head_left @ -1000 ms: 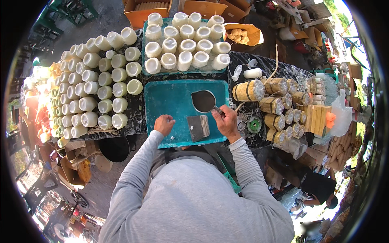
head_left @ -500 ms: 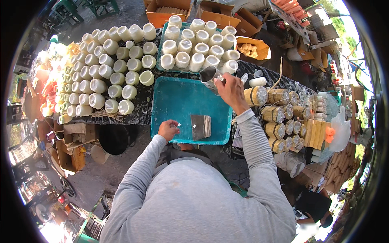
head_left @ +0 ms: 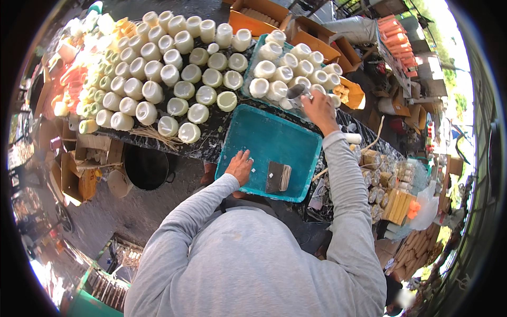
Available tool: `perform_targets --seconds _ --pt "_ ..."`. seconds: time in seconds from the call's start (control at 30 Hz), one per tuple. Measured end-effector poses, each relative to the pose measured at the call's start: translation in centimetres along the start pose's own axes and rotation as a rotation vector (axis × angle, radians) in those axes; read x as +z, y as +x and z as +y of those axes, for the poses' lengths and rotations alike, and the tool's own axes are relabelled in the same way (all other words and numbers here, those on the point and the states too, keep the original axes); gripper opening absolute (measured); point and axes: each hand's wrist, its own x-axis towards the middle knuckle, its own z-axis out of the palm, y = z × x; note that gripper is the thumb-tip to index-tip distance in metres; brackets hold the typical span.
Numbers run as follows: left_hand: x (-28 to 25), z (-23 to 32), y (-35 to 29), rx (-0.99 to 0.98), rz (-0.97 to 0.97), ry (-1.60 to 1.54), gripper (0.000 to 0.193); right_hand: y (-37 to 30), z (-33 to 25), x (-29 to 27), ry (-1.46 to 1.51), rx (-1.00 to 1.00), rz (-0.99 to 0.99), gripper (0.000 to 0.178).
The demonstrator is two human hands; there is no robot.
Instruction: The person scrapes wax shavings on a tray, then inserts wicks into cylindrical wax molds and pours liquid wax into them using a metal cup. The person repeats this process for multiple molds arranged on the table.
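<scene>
My right hand (head_left: 320, 108) grips a grey metal pouring jug (head_left: 297, 91), tilted at the near edge of the far teal tray (head_left: 247, 79). White cylindrical candles (head_left: 279, 91) stand close together in that tray, some right beside the jug. My left hand (head_left: 241, 167) is open over the left part of the near teal tray (head_left: 232, 132), fingers apart and holding nothing. A tiny white piece (head_left: 253, 170) lies just right of its fingers. Further right in this tray lies a dark flat block (head_left: 274, 177) with a bundle of pale thin sticks (head_left: 285, 178) along its side.
Rows of pale candles (head_left: 152, 92) cover the table's left side. Wrapped bundles (head_left: 371, 158) are stacked at the right, near a white cylinder (head_left: 352, 138). Cardboard boxes (head_left: 311, 37) stand behind. A dark pot (head_left: 146, 168) sits below the table's left front edge.
The view has turned, shifting the table to the right. My right hand and the jug have moved over the far tray's candles. My left hand's fingers have spread.
</scene>
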Motion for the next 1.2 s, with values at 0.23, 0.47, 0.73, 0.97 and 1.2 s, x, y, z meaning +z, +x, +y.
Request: perform_targets --seconds 0.23,0.47,0.73,0.97,1.2 --pt "-0.6 -2.8 -9.5 -0.265 0.378 -0.433 0.027 -7.1 -1.0 0.7 1.000 0.324 0.026 0.034" --pt "7.1 -10.7 -24.7 -1.146 0.807 -0.642 0.017 -10.4 -14.4 -3.0 0.951 -0.158 -0.391 0.022" --pt "17.0 -14.7 -37.5 -1.655 0.736 -0.786 0.045 -11.7 -37.1 4.1 0.275 -0.795 -0.552 0.029" --pt "18.5 -14.0 -42.0 -1.697 1.148 -0.983 0.013 -16.0 -56.9 28.4 -0.279 -1.085 -0.727 0.030" --pt "16.2 -17.7 -41.6 -1.533 1.283 -0.877 0.018 -17.8 -65.3 37.7 -0.448 -1.077 -0.865 0.031"
